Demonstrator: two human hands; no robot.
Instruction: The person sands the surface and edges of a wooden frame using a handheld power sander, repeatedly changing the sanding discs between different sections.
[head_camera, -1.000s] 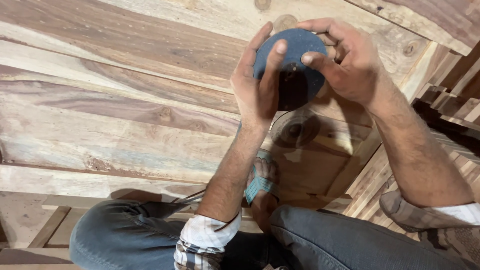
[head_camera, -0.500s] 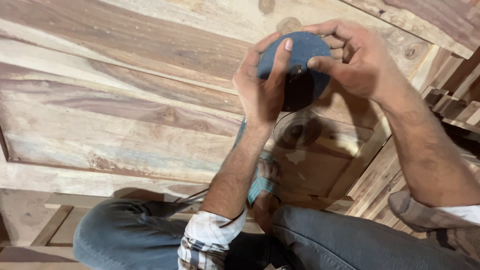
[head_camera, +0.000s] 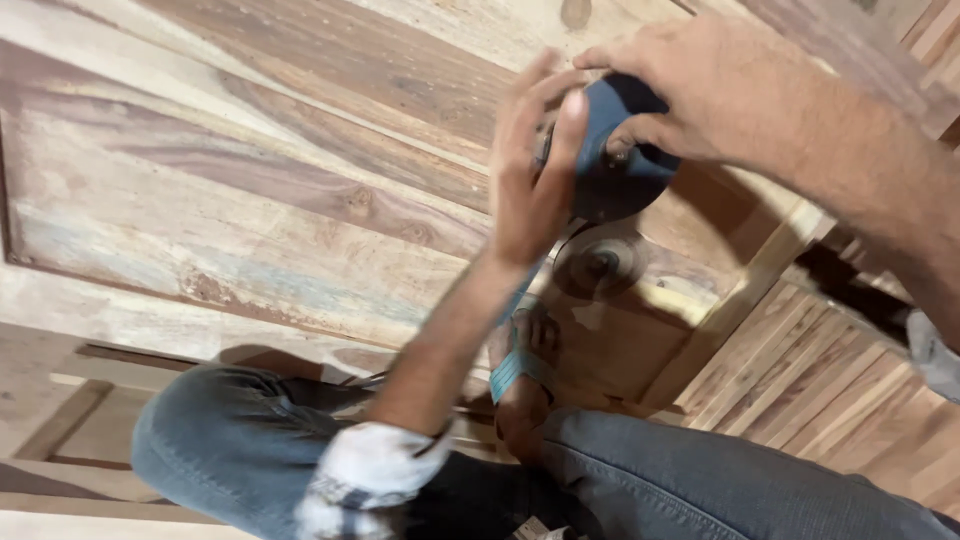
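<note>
Both hands hold a round blue-grey sanding disc (head_camera: 615, 160) up above a wooden panel. My left hand (head_camera: 530, 170) presses its fingers and thumb against the disc's left edge. My right hand (head_camera: 690, 85) reaches in from the upper right and grips the disc's top and right side. Below the disc a worn round disc (head_camera: 600, 262) lies on the wood. The tool behind the blue disc is mostly hidden by my fingers.
A large panelled wooden door (head_camera: 250, 180) lies flat under me. My jeans-clad legs (head_camera: 230, 440) are folded at the bottom, with a foot in a teal-strapped sandal (head_camera: 520, 370) resting on the wood. More wooden panels (head_camera: 830, 370) lie at the right.
The view has shifted and moved closer; both hands and the disc stay together, my right hand now covering more of the disc's top.
</note>
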